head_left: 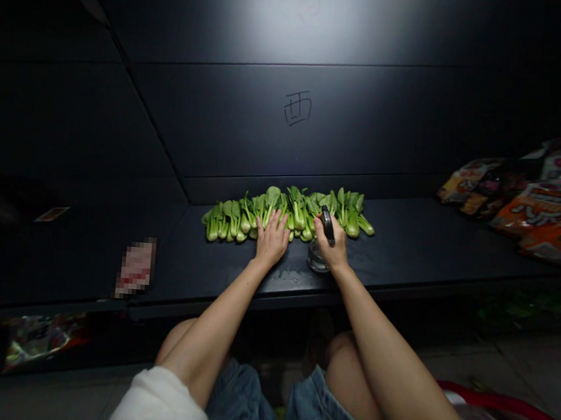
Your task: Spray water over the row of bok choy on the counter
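A long row of bok choy (232, 218), green leaves toward the back and pale stems toward me, lies on the dark shelf (236, 274). Resting on the stems near the row's middle is my left hand (273, 238), flat with its fingers extended. My right hand (337, 245) is wrapped round what looks like a spray bottle (316, 258), with a black top and a clear body. The bottle is upright in front of the row, partly covered by the hand. Water drops (287, 275) dot the shelf between my hands.
Orange snack bags (546, 218) are piled at the shelf's right. A small card (52, 214) and a blurred-out flat item (136, 267) lie to the left. Below are a shiny packet (37, 340) at left and a red rim (498, 400) at lower right.
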Action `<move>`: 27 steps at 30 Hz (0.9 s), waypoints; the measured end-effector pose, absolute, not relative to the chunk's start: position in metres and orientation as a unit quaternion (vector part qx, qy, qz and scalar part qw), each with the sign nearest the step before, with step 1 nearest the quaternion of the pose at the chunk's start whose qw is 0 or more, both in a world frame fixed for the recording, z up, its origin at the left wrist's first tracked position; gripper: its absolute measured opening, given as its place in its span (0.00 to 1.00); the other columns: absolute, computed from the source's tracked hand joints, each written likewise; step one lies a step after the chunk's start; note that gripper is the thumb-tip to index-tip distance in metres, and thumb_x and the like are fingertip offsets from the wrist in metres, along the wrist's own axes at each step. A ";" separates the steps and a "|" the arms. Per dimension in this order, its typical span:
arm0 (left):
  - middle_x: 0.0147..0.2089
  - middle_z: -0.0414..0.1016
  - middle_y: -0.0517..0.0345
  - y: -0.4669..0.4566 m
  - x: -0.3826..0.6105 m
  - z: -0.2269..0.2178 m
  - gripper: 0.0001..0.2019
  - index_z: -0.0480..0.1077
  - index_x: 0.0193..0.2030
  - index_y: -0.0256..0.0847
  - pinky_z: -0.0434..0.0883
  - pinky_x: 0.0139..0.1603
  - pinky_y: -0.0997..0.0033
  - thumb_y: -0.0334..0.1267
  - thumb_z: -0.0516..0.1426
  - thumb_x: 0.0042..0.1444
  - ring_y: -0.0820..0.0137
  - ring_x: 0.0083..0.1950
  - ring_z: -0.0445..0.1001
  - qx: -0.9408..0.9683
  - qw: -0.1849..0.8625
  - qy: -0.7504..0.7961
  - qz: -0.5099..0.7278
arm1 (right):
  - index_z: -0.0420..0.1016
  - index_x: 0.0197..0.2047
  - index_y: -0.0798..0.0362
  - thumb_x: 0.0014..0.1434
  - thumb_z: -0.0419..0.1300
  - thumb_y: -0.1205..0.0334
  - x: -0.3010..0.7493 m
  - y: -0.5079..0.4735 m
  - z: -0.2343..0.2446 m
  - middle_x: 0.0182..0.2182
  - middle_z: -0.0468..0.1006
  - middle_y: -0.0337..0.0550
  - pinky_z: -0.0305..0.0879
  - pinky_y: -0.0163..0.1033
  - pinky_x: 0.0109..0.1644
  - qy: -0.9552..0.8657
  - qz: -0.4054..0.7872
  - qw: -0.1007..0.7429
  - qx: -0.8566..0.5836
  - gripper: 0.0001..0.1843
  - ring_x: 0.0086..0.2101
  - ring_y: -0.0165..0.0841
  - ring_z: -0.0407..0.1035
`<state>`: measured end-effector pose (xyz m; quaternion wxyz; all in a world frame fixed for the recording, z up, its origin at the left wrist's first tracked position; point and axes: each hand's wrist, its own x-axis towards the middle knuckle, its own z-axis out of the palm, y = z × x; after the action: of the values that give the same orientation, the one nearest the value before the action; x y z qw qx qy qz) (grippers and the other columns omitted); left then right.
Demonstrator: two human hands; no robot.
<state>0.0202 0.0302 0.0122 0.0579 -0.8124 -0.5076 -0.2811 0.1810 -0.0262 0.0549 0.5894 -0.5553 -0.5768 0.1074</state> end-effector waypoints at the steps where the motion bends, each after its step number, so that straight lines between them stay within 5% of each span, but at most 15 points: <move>1: 0.73 0.55 0.47 0.030 0.022 0.012 0.24 0.58 0.68 0.42 0.36 0.72 0.39 0.39 0.45 0.66 0.60 0.74 0.50 -0.814 0.059 -0.508 -0.277 | 0.72 0.39 0.52 0.62 0.52 0.44 0.181 -0.026 0.055 0.32 0.78 0.45 0.65 0.40 0.41 -0.575 0.107 0.590 -0.557 0.20 0.34 0.37 0.72; 9: 0.73 0.53 0.50 0.030 0.030 0.010 0.24 0.57 0.69 0.43 0.38 0.73 0.39 0.41 0.45 0.66 0.60 0.74 0.49 -0.824 0.067 -0.503 -0.252 | 0.71 0.31 0.51 0.63 0.50 0.45 0.183 -0.030 0.056 0.28 0.76 0.44 0.63 0.39 0.38 -0.584 0.098 0.571 -0.569 0.20 0.31 0.36 0.71; 27: 0.72 0.55 0.47 0.035 0.023 0.018 0.23 0.60 0.67 0.41 0.39 0.72 0.38 0.40 0.44 0.67 0.60 0.74 0.50 -0.818 0.061 -0.509 -0.260 | 0.72 0.33 0.52 0.63 0.51 0.45 0.212 -0.032 0.061 0.27 0.75 0.43 0.60 0.38 0.34 -0.613 0.080 0.525 -0.585 0.20 0.30 0.36 0.70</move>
<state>0.0227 0.0351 0.0182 0.0613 -0.8182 -0.5093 -0.2597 0.2121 -0.0324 0.0610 0.5254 -0.5848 -0.6128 0.0799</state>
